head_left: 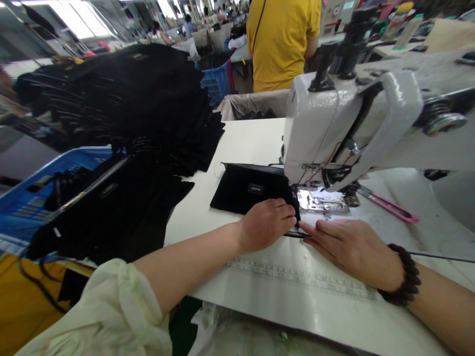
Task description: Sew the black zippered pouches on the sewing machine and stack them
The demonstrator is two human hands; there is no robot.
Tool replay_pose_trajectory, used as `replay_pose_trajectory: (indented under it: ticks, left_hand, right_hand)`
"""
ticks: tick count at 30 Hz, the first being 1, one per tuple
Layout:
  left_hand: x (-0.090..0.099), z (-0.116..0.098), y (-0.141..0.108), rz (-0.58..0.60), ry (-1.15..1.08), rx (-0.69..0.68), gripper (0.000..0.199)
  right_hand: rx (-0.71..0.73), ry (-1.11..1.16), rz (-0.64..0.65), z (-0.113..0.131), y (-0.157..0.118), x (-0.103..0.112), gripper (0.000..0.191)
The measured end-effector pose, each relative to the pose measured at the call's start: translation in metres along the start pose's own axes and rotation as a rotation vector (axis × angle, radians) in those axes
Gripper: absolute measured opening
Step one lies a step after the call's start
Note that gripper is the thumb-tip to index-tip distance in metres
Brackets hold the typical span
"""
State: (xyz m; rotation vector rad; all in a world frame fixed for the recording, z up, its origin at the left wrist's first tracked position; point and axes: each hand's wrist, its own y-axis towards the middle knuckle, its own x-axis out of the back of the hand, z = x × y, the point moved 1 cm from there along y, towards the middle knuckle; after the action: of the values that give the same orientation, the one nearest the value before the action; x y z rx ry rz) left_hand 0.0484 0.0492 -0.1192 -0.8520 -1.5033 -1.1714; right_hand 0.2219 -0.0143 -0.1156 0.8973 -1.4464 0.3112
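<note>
A black fabric piece (237,190) with a small label lies on the white sewing table, its right edge by the needle area of the sewing machine (319,128). My left hand (269,222) rests on its near right part, fingers bent and closed down on the cloth. From the right, my right hand (345,249) reaches in with its fingers stretched out; the fingertips touch the cloth's near corner, just in front of the lit metal presser and plate (322,201). Part of the cloth is hidden under my left hand.
Pink-handled scissors (395,207) lie right of the needle. A tall pile of black fabric pieces (122,99) stands at the left, over a blue basket (18,207). Ruler markings (297,279) run along the table front. A person in yellow (284,44) stands beyond the machine.
</note>
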Motion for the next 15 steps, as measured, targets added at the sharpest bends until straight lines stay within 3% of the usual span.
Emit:
replay_pose_trajectory:
  ticks: [5,15]
  left_hand:
    - [-0.002,0.0015,-0.0037,-0.041,0.012,-0.026,0.017]
    - [-0.0023,0.01,-0.0002,-0.024,-0.015,-0.018,0.019]
  right_hand:
    - [-0.02,0.018,0.086,0.0028,0.0007,-0.0055,0.027]
    - [-0.207,0.216,0.177,0.0023,0.0011,-0.0076,0.031]
